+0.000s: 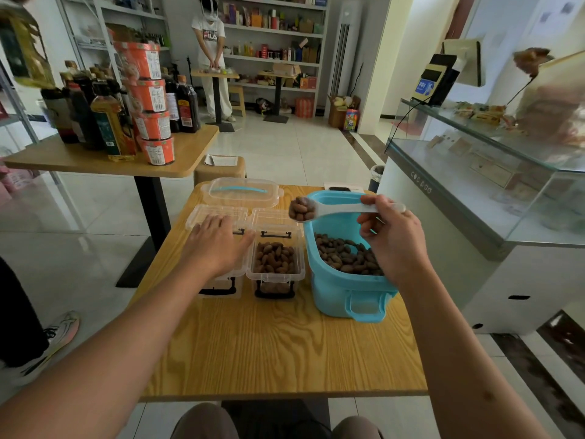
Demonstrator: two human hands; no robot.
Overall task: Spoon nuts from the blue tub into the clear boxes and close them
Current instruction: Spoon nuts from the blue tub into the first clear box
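Our right hand [392, 239] has its grip closed around the far end of the white plastic spoon [329, 210], fingers curled under the handle and thumb on top. The bowl of the spoon carries a heap of brown nuts [299, 209] and hangs over the left far rim of the blue tub [351, 296], just beside the open clear box [275, 264] that already holds a layer of nuts. The load is small and light, but we judge it loose: the nuts are smooth and rounded, piled above the edge, so any tilt of the spoon can let them roll off. The long thin handle looks a little flexible, so holding it at the end gives less control than holding it nearer the bowl.

Our left hand [218, 242] lies flat with straight fingers on the second clear box [218, 217], to the left of the first; its grip is open and holds nothing. These boxes look thin and light and will probably slide on the wooden table [278, 350], so a steadying hand is useful. The black latches at the near ends seem the natural place to press when closing.

The left hand hides most of the left box, so we cannot tell whether it holds nuts or whether its lid is closed. A clear lid with a blue handle [242, 192] lies at the far side. The right hand covers part of the tub's contents.
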